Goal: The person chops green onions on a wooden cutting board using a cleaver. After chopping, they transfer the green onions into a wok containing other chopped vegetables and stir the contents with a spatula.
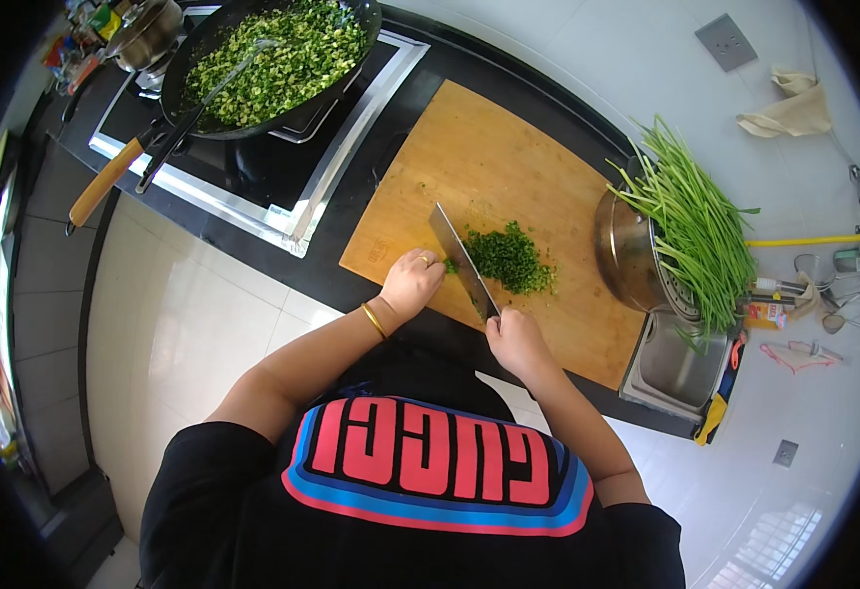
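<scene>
My right hand (516,339) is wrapped round the handle of a cleaver (462,260), its broad blade standing on edge on a wooden cutting board (430,147). Left of the blade, my left hand (413,283) has its fingers curled down on a small bit of greens (451,266), most of it hidden under the fingertips. A ring and a yellow bangle show on that hand and wrist. Directly right of the blade lies a pile of finely chopped greens (511,258), with small scraps scattered around it.
Long green stalks (695,226) overhang a metal pot (618,250) at the board's right. Beyond it are a sink (683,363) and a yellow hose (808,240). On the left stove, a wok (229,133) holds chopped greens and a long-handled utensil; its wooden handle (106,184) juts toward me.
</scene>
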Available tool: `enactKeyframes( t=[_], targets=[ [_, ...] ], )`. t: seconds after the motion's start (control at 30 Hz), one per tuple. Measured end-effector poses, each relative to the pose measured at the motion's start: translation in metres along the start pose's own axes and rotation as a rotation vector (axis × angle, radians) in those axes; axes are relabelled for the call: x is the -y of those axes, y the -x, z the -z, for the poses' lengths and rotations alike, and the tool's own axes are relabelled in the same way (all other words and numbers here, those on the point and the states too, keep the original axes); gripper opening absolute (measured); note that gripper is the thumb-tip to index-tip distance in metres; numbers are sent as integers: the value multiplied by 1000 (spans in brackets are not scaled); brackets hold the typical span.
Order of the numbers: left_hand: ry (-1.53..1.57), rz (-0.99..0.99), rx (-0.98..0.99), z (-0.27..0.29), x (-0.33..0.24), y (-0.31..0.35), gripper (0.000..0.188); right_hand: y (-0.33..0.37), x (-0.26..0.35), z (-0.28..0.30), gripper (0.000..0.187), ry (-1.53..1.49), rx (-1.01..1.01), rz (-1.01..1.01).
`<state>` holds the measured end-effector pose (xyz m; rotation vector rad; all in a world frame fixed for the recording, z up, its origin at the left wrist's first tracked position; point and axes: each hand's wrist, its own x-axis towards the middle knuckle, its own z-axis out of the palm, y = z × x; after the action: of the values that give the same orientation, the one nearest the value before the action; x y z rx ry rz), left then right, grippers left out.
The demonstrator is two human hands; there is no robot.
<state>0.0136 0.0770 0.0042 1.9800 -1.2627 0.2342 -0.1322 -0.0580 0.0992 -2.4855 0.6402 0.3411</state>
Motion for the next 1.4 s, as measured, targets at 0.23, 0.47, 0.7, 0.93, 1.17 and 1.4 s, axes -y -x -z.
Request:
enactKeyframes(
  t=[0.23, 0.47, 0.7, 0.93, 1.17, 1.4],
  targets=[
    [3, 25, 26, -1, -1, 1, 8, -9, 16, -19, 26, 34, -24, -51],
    [51, 40, 9, 2, 0, -1, 4, -31, 5, -15, 26, -93, -111, -18],
    [52, 53, -9, 4, -3, -2, 5, 2, 7, -8, 25, 6, -21, -19],
    [47, 30, 16, 2, -2, 0, 7, -14, 29, -23, 25, 46, -32, -86],
    [266, 123, 12, 17, 5, -6, 4, -35, 4, -25, 26, -195, -184, -3],
    [175, 134, 58, 19, 7, -4, 4, 0, 10, -3, 24, -59, -82, -14]
  ],
)
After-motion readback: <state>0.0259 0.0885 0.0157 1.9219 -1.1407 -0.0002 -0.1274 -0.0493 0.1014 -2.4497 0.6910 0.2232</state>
